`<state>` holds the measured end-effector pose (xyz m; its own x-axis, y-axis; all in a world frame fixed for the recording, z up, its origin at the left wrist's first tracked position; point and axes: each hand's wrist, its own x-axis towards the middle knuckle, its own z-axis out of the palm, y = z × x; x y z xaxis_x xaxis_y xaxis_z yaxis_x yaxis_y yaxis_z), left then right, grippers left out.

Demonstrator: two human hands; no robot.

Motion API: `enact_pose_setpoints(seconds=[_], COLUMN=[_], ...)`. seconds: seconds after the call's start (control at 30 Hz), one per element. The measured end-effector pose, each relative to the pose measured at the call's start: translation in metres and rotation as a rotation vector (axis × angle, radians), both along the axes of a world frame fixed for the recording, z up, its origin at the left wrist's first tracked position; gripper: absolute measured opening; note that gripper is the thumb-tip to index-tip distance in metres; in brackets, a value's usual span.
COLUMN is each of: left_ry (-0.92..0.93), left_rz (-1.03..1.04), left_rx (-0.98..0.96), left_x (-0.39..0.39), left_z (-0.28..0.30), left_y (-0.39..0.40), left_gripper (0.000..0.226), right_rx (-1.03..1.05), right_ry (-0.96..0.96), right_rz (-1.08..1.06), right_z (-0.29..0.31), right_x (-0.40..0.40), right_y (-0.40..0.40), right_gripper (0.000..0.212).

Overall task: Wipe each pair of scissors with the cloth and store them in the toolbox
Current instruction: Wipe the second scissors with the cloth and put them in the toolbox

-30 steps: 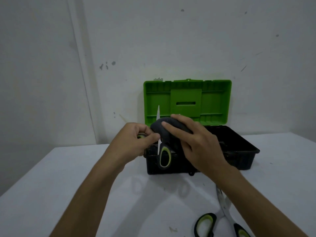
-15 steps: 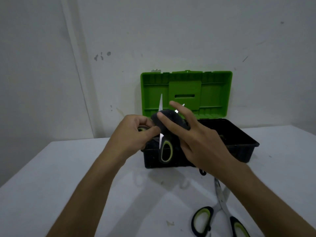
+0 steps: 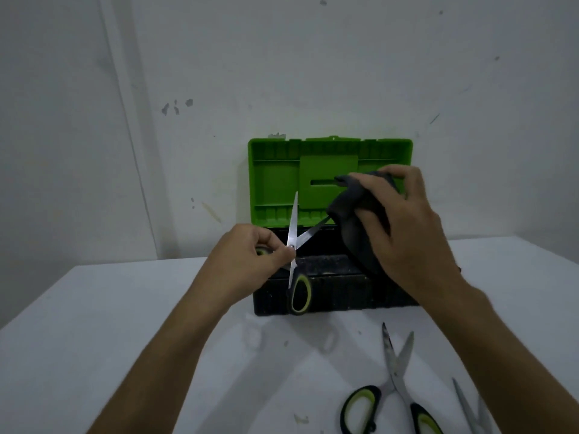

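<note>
In the middle of the frame, the left hand (image 3: 250, 255) pinches a pair of scissors (image 3: 294, 245) near the screw, with its fingers curled around one handle. The blades are spread apart like a V. One blade points straight up. The other blade points up and to the right, and its tip goes into the dark cloth (image 3: 354, 220). The second handle, black with a yellow-green ring, hangs down in front of the toolbox (image 3: 338, 292).

The right hand (image 3: 404, 227) is just right of the middle. Its fingers are bent around the cloth and squeeze it over that blade tip.

The toolbox sits at the back of the white table (image 3: 94, 324), against the wall. Its black bottom part is open, and its green lid (image 3: 275, 180) stands up behind it.

In the lower right of the frame, another pair of scissors (image 3: 394, 383) lies on the table with its blades open. At the far lower right, two more blades (image 3: 470, 408) poke into view.
</note>
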<state>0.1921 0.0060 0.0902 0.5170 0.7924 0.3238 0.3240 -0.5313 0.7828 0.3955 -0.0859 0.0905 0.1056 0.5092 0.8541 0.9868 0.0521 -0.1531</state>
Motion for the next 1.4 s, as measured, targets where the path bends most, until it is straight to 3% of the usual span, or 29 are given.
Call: enact_pose_setpoints(seconds=[0.2, 0.37, 0.57, 0.7, 0.87, 1.03, 1.23, 1.4], left_ry=[0.018, -0.041, 0.150, 0.135, 0.020, 0.006, 0.018, 0.053], left_rz=[0.002, -0.028, 0.056, 0.054, -0.052, -0.129, -0.058, -0.042], left_rx=[0.119, 0.066, 0.175, 0.257, 0.278, 0.148, 0.114, 0.270], left_x=[-0.002, -0.001, 0.004, 0.011, 0.008, 0.006, 0.004, 0.005], left_z=[0.002, 0.000, -0.008, -0.007, -0.006, -0.004, -0.006, -0.005], left_y=[-0.004, -0.002, 0.001, -0.008, -0.006, -0.005, 0.001, -0.005], left_gripper=[0.021, 0.022, 0.021, 0.019, 0.020, 0.020, 0.021, 0.020], right_rx=[-0.144, -0.040, 0.105, -0.090, -0.050, 0.046, -0.004, -0.093], right_ry=[-0.103, 0.030, 0.103, -0.025, 0.102, 0.164, 0.053, 0.006], right_rz=[0.090, 0.019, 0.129, 0.192, 0.121, -0.059, 0.059, 0.040], right_z=[-0.021, -0.010, 0.016, -0.002, -0.004, 0.009, 0.019, -0.002], right_x=[-0.028, 0.006, 0.005, -0.027, -0.017, 0.011, -0.009, -0.024], right_y=[0.013, 0.010, -0.012, -0.001, 0.008, -0.002, -0.018, -0.001], right_gripper=[0.043, 0.039, 0.036, 0.028, 0.031, 0.027, 0.029, 0.029])
